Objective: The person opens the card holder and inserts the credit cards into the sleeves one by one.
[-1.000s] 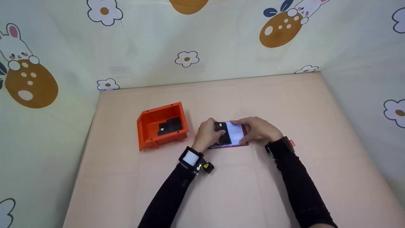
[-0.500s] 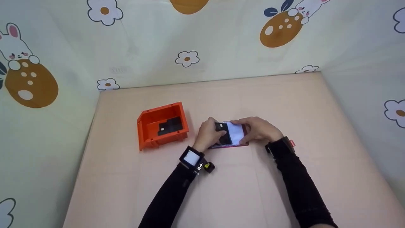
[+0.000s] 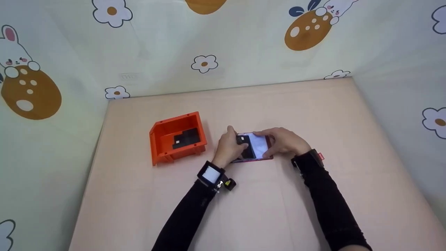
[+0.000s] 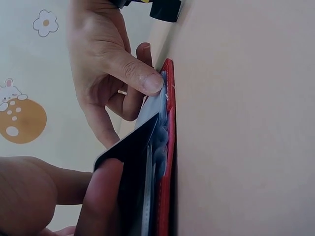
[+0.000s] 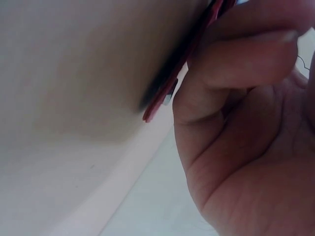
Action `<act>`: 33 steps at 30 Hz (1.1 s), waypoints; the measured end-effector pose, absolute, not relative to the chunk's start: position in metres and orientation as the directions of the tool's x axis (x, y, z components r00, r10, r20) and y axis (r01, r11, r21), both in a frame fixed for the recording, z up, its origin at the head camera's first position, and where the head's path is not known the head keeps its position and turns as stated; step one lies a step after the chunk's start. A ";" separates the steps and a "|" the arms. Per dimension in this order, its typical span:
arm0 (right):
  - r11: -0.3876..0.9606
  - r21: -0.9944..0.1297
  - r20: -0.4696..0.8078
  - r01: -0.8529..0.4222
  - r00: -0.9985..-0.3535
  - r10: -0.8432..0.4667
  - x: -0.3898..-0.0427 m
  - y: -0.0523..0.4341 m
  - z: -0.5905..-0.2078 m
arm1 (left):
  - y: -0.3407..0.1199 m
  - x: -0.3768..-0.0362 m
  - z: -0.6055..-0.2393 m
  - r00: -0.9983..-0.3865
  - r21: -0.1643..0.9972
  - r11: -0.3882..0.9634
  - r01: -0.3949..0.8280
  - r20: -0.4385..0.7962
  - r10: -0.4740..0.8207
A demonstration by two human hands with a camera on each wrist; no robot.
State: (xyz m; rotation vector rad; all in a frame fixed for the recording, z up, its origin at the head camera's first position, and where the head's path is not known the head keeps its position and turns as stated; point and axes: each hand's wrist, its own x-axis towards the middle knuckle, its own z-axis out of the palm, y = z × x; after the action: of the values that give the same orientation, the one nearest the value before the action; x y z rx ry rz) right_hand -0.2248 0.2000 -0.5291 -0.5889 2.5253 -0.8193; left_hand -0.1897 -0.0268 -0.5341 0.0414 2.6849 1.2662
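A flat red-edged card holder (image 4: 170,105) with clear plastic sleeves (image 3: 259,145) lies on the table between both hands. My left hand (image 3: 228,148) pinches a thin black card (image 3: 249,152), thumb on top. In the left wrist view the card tilts over the holder, with its far edge against the plastic sleeve. My right hand (image 3: 286,141) grips the holder's right end, with thumb and index finger at opposite long edges. The right wrist view shows its curled fingers beside the holder's red edge (image 5: 153,109). Whether the card's edge is inside a sleeve I cannot tell.
An orange open-fronted bin (image 3: 161,141) stands left of the hands, with several flat black pieces (image 3: 188,137) in it. A pale cloth covers the table (image 3: 251,209). Patterned curtains (image 3: 156,45) hang behind and at the sides.
A finger of the left hand has lifted slightly. Both hands, the card and the holder otherwise stay almost where they were; the head view has shifted a little.
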 end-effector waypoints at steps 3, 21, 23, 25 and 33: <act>0.741 -0.618 -0.257 -0.263 -0.823 -0.507 -0.225 0.200 -0.529 | -0.026 -0.190 -0.535 -0.984 0.773 0.633 -0.036 -0.138 0.112; 0.741 -0.602 -0.241 -0.297 -0.817 -0.524 -0.226 0.200 -0.530 | -0.016 -0.190 -0.544 -0.993 0.755 0.648 0.096 0.027 0.116; 0.741 -0.601 -0.242 -0.298 -0.816 -0.524 -0.226 0.200 -0.530 | -0.019 -0.189 -0.537 -0.987 0.758 0.647 0.078 -0.032 0.157; 0.740 -0.605 -0.242 -0.294 -0.817 -0.523 -0.226 0.200 -0.530 | -0.022 -0.188 -0.530 -0.972 0.757 0.650 0.070 -0.095 0.214; 0.743 -0.600 -0.228 -0.297 -0.826 -0.515 -0.226 0.199 -0.529 | -0.013 -0.175 -0.523 -0.950 0.583 0.784 0.213 -0.066 0.307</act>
State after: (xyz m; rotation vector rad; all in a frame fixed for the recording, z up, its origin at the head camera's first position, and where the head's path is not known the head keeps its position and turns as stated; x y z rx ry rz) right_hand -0.2264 0.1994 -0.5294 -0.6233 2.5621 -0.7893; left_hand -0.1745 -0.0135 -0.5229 0.4131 2.8179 0.8919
